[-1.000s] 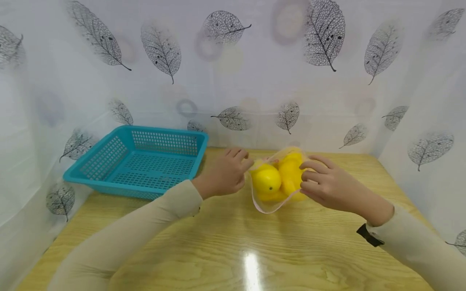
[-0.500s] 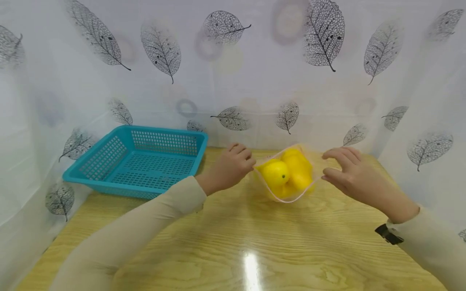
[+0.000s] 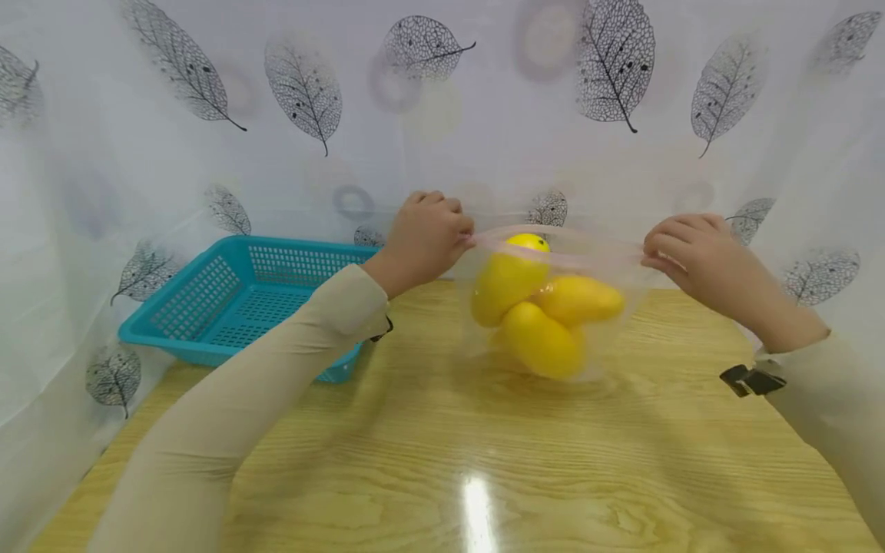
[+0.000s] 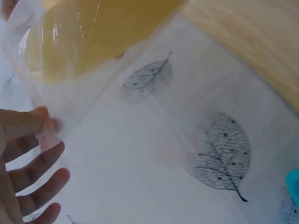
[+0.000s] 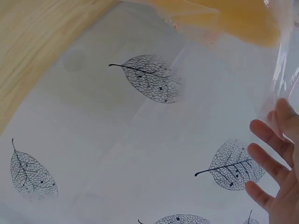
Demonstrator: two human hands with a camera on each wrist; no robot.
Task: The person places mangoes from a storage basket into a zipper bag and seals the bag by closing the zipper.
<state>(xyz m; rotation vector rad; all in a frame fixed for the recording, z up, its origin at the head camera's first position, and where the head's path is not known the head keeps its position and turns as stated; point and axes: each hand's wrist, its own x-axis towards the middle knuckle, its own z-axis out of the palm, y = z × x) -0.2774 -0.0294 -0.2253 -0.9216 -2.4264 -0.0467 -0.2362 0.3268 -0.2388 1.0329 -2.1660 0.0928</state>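
A clear plastic bag with a pink rim hangs stretched between my two hands, its mouth held wide. Several yellow fruits, which look like mangoes or lemons, lie inside it. My left hand pinches the bag's left corner between thumb and index finger; the left wrist view shows that pinch with the other fingers spread. At the opposite corner my right hand pinches the rim, thumb against index finger, as the right wrist view shows too. Whether the bag's bottom touches the table is unclear.
A blue perforated plastic basket stands at the left on the wooden table, partly behind my left forearm. A white curtain with leaf prints encloses the back and sides.
Both hands have risen, pulling the bag's mouth upward and wider. The right hand has moved right. The fruits have shifted inside the bag, which now hangs tall.
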